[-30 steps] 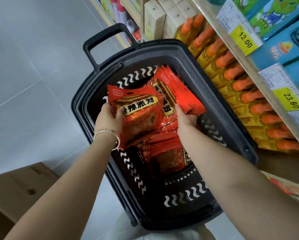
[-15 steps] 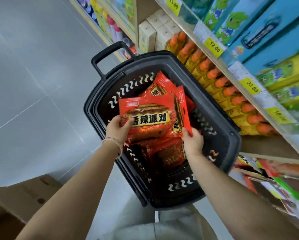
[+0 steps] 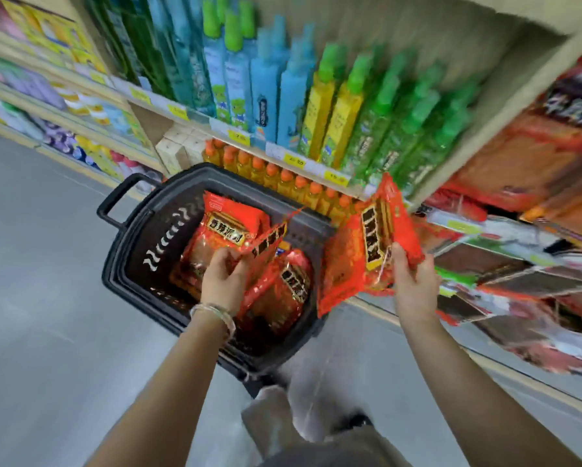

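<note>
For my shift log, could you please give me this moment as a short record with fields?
Place: shop aisle beside shelves of tall green, blue and yellow plastic bottles
Container: black plastic basket with a handle
Left: left grip pinches one red foil snack packet over the basket
Right: right grip holds a bunch of red foil packets outside the basket, towards the shelves
Inside: more red packets lie in the basket

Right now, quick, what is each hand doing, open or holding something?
Left hand: closed on a red snack packet over the basket.
Right hand: closed on a bunch of red packets, held beside the basket.
</note>
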`<act>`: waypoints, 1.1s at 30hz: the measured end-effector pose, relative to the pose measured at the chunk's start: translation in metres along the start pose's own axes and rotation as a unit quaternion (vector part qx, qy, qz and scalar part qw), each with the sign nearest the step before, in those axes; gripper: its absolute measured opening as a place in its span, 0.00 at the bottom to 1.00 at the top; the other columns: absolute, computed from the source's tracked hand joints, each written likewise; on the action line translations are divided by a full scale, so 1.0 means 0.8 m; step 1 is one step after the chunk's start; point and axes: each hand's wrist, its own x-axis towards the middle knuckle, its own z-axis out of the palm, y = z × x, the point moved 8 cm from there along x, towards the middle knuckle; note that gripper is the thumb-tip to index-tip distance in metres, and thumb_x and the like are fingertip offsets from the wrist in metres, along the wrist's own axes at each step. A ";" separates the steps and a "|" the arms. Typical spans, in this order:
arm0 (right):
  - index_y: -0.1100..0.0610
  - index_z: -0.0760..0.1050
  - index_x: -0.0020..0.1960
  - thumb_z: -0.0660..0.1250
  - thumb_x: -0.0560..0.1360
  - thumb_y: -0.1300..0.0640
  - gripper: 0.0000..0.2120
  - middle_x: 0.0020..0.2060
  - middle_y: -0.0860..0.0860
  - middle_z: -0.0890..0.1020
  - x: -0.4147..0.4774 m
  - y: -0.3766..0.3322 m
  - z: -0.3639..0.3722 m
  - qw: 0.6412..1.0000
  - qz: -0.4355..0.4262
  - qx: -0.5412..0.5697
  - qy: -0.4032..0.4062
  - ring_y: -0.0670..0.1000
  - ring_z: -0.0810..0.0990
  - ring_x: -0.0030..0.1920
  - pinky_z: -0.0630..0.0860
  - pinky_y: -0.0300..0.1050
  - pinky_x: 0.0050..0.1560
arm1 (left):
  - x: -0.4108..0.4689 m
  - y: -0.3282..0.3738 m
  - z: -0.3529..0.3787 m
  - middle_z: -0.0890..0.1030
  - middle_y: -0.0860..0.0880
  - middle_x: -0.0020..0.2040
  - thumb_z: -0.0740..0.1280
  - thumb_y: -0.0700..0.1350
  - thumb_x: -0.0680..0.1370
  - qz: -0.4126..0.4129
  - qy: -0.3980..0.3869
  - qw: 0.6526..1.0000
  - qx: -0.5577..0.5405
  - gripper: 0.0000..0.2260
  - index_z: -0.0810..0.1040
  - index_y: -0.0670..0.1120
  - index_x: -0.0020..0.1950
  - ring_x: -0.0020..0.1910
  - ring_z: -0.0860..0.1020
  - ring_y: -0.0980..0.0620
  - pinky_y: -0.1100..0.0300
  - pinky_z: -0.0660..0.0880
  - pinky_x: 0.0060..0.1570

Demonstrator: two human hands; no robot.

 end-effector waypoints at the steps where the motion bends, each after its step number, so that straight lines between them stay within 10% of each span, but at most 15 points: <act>1: 0.52 0.73 0.43 0.63 0.79 0.52 0.07 0.37 0.50 0.78 0.001 0.001 -0.033 0.999 -0.001 0.016 0.028 0.48 0.76 0.39 0.69 0.42 0.43 | -0.008 0.021 0.016 0.76 0.52 0.41 0.65 0.43 0.77 0.023 -0.016 1.000 -0.005 0.02 0.76 0.49 0.47 0.43 0.73 0.53 0.63 0.69 0.47; 6: 0.58 0.75 0.53 0.61 0.80 0.53 0.09 0.46 0.52 0.82 -0.003 0.007 -0.197 0.996 -0.044 0.021 0.077 0.50 0.78 0.50 0.73 0.46 0.54 | -0.085 0.126 0.107 0.75 0.56 0.39 0.66 0.41 0.76 0.155 -0.025 0.987 0.011 0.03 0.75 0.47 0.49 0.37 0.72 0.60 0.73 0.66 0.37; 10: 0.51 0.73 0.46 0.62 0.80 0.55 0.04 0.37 0.40 0.77 -0.007 -0.005 -0.336 0.987 -0.098 -0.021 0.123 0.32 0.75 0.39 0.67 0.24 0.42 | -0.154 0.188 0.192 0.78 0.53 0.42 0.68 0.43 0.75 0.186 -0.054 0.980 -0.050 0.04 0.77 0.50 0.48 0.44 0.75 0.55 0.62 0.70 0.46; 15: 0.48 0.73 0.51 0.60 0.81 0.54 0.04 0.44 0.37 0.77 0.004 -0.034 -0.498 0.973 -0.145 0.002 0.179 0.26 0.74 0.44 0.66 0.21 0.44 | -0.226 0.284 0.291 0.81 0.56 0.43 0.66 0.56 0.76 0.256 -0.096 0.958 -0.080 0.05 0.78 0.57 0.42 0.47 0.78 0.54 0.57 0.73 0.50; 29: 0.51 0.75 0.47 0.60 0.79 0.48 0.09 0.43 0.47 0.81 0.134 -0.180 -0.756 0.917 -0.264 -0.007 0.299 0.46 0.78 0.46 0.72 0.39 0.49 | -0.326 0.537 0.452 0.77 0.63 0.26 0.68 0.57 0.71 0.367 -0.133 0.909 -0.149 0.12 0.78 0.54 0.30 0.28 0.73 0.71 0.71 0.66 0.31; 33: 0.51 0.75 0.47 0.61 0.79 0.51 0.07 0.43 0.51 0.81 0.188 -0.229 -0.768 0.914 -0.282 0.015 0.292 0.48 0.78 0.46 0.72 0.42 0.49 | -0.312 0.582 0.478 0.78 0.55 0.29 0.68 0.61 0.62 0.356 -0.165 0.900 -0.190 0.10 0.80 0.56 0.30 0.34 0.76 0.54 0.57 0.74 0.41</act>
